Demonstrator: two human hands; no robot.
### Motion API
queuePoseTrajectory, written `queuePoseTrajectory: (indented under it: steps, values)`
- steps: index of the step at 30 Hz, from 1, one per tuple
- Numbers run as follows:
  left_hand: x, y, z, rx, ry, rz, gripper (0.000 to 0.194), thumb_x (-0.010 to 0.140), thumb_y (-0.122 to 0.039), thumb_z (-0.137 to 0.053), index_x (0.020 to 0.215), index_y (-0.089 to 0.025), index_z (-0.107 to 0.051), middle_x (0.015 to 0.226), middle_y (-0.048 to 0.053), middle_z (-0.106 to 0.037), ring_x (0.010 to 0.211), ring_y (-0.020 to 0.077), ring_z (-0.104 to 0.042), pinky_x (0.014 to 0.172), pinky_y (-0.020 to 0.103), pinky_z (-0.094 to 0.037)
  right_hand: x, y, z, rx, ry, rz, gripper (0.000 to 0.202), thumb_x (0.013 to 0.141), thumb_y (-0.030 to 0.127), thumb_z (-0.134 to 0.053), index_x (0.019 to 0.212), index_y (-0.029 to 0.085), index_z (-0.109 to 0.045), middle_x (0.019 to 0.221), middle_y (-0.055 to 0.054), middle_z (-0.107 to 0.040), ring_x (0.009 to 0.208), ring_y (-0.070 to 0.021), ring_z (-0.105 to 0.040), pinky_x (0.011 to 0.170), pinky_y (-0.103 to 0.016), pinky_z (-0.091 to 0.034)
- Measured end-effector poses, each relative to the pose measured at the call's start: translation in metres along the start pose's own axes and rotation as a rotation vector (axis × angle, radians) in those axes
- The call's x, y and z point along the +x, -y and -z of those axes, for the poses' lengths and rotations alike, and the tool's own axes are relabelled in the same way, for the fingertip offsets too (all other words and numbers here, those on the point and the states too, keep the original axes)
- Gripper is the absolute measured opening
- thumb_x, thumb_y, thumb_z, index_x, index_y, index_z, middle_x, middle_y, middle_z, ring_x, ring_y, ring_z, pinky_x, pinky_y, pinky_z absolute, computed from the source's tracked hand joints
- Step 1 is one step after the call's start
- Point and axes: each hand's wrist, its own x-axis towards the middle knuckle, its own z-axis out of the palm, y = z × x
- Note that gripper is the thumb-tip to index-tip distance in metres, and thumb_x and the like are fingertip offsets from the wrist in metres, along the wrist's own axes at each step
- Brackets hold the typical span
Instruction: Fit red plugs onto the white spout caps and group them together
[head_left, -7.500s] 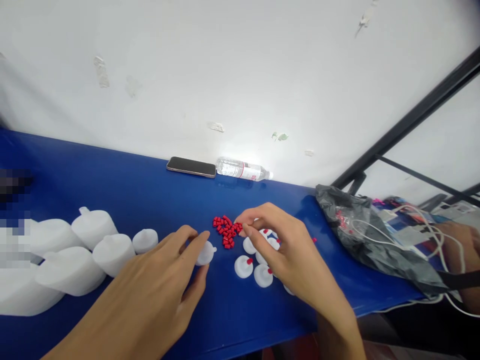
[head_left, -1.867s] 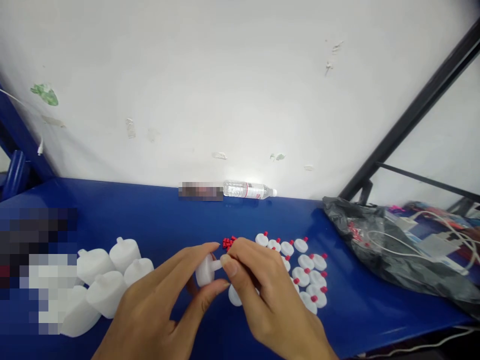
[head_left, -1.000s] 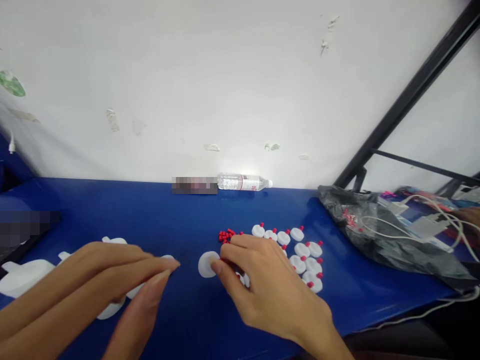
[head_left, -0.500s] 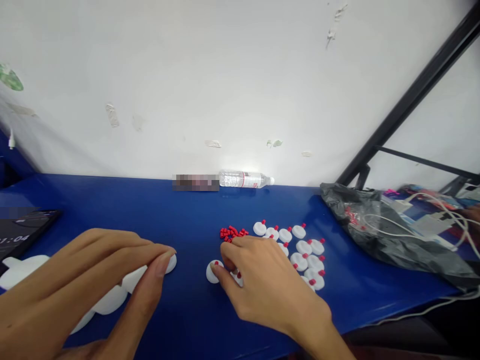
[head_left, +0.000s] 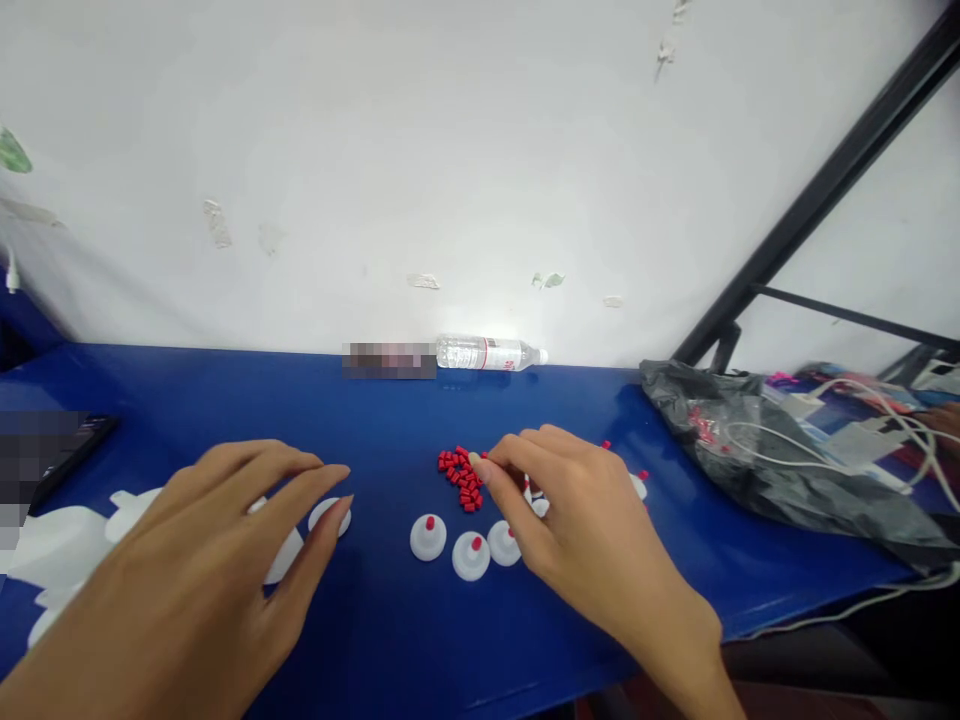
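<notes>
In the head view, your left hand (head_left: 217,540) had its thumb and fingers spread apart, with a small white disc-shaped piece (head_left: 330,517) showing in the gap between them. Behind and below that hand, larger white funnel-like pieces (head_left: 60,545) lay on the blue table (head_left: 375,430), partly covered by your knuckles and wrist. Your right hand (head_left: 570,490) had its thumb and forefinger tips drawn close together at the edge of a pile of red caps (head_left: 469,495); you could not have told from here whether a cap sat between them. Just in front of that pile, three white discs with red tips (head_left: 470,558) stood in a row between your hands, the rightmost near your right thumb; others were mostly hidden behind your right hand. Against the white wall (head_left: 480,130) lay a clear bottle (head_left: 484,353) on its side, its cap to the right. Its white label carried a red stripe and red characters, too small for you to read. The item touching its base (head_left: 388,361) was pixelated. To your right, a clear bag of red pieces (head_left: 739,420) rested on dark plastic sheeting (head_left: 675,410)
</notes>
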Motion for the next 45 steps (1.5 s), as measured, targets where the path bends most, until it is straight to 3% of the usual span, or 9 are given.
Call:
queuePoseTrajectory:
  steps: [7, 13, 17, 22, 29, 34, 38, 42, 45]
  values:
    - [-0.001, 0.006, -0.024, 0.289, 0.049, -0.206, 0.051, 0.112, -0.026, -0.034, 0.103, -0.019, -0.084, 0.099, 0.014, -0.084, 0.097, 0.0396, -0.076, 0.099, 0.059, -0.048, 0.005, -0.013, -0.008, -0.032, 0.256, -0.027, 0.022, 0.111, 0.014, -0.071, 0.095, 0.022, -0.083, 0.089, -0.002, -0.080, 0.097, -0.0248, -0.065, 0.081, -0.038, -0.046]
    - [-0.008, 0.018, -0.024, 0.176, 0.153, -0.099, 0.049, 0.103, -0.017, -0.037, 0.111, -0.029, -0.084, 0.099, 0.007, -0.087, 0.095, 0.0360, -0.080, 0.105, 0.064, -0.052, 0.009, -0.014, -0.015, -0.137, 0.403, -0.079, 0.024, 0.111, 0.016, -0.071, 0.091, 0.021, -0.084, 0.088, -0.004, -0.078, 0.098, -0.0272, -0.066, 0.086, -0.042, -0.045]
    - [-0.008, 0.021, -0.025, 0.113, 0.213, -0.034, 0.047, 0.101, -0.021, -0.038, 0.112, -0.032, -0.083, 0.101, 0.005, -0.087, 0.097, 0.0354, -0.081, 0.108, 0.071, -0.054, 0.011, -0.014, -0.017, -0.160, 0.416, -0.087, 0.027, 0.112, 0.018, -0.069, 0.090, 0.020, -0.084, 0.089, -0.007, -0.078, 0.097, -0.0276, -0.067, 0.086, -0.042, -0.043]
    - [-0.009, 0.013, -0.017, 0.154, 0.101, -0.137, 0.043, 0.103, -0.014, -0.041, 0.119, -0.032, -0.077, 0.107, 0.003, -0.086, 0.105, 0.0327, -0.078, 0.116, 0.066, -0.049, 0.013, -0.015, -0.016, -0.140, 0.436, -0.065, 0.038, 0.110, 0.005, -0.062, 0.081, 0.020, -0.080, 0.081, -0.005, -0.075, 0.085, -0.0237, -0.063, 0.081, -0.039, -0.040]
    - [-0.031, -0.010, -0.018, 0.062, 0.262, -0.192, 0.060, 0.087, -0.002, -0.044, 0.127, -0.032, -0.076, 0.117, 0.002, -0.083, 0.107, 0.0300, -0.078, 0.092, 0.048, -0.065, 0.010, -0.033, -0.026, 0.020, 0.414, -0.056, 0.026, 0.102, 0.004, -0.074, 0.093, 0.025, -0.088, 0.089, -0.002, -0.084, 0.087, -0.0226, -0.071, 0.086, -0.037, -0.045]
    - [-0.033, -0.028, -0.035, 0.135, 0.238, -0.183, 0.049, 0.104, -0.013, -0.035, 0.110, -0.023, -0.082, 0.105, 0.009, -0.086, 0.088, 0.0312, -0.086, 0.051, 0.038, -0.061, 0.010, -0.035, -0.029, -0.037, 0.410, -0.038, 0.024, 0.105, 0.009, -0.075, 0.089, 0.024, -0.085, 0.086, -0.002, -0.081, 0.091, -0.0246, -0.071, 0.091, -0.040, -0.046]
    - [-0.031, -0.032, -0.038, 0.195, 0.238, -0.112, 0.056, 0.114, -0.028, -0.028, 0.126, -0.012, -0.081, 0.116, 0.020, -0.085, 0.091, 0.0349, -0.087, 0.055, 0.042, -0.067, 0.012, -0.030, -0.021, -0.106, 0.373, 0.004, 0.025, 0.112, 0.013, -0.067, 0.092, 0.021, -0.078, 0.087, -0.004, -0.079, 0.088, -0.0252, -0.069, 0.092, -0.042, -0.046]
    - [-0.022, -0.031, -0.035, 0.105, 0.276, -0.085, 0.055, 0.113, -0.023, -0.028, 0.106, -0.019, -0.082, 0.095, 0.009, -0.083, 0.070, 0.0256, -0.082, 0.044, 0.036, -0.057, 0.008, -0.028, -0.017, 0.018, 0.259, -0.028, 0.017, 0.116, 0.015, -0.062, 0.107, 0.023, -0.074, 0.094, -0.002, -0.081, 0.088, -0.0231, -0.072, 0.092, -0.039, -0.050]
    - [-0.016, -0.034, -0.031, 0.011, 0.238, 0.020, 0.045, 0.114, -0.028, -0.032, 0.117, -0.020, -0.076, 0.099, 0.006, -0.083, 0.063, 0.0228, -0.077, 0.046, 0.037, -0.055, 0.005, -0.024, -0.016, 0.140, 0.193, -0.008, 0.015, 0.113, 0.014, -0.068, 0.117, 0.027, -0.076, 0.111, 0.000, -0.085, 0.106, -0.0233, -0.076, 0.095, -0.037, -0.054]
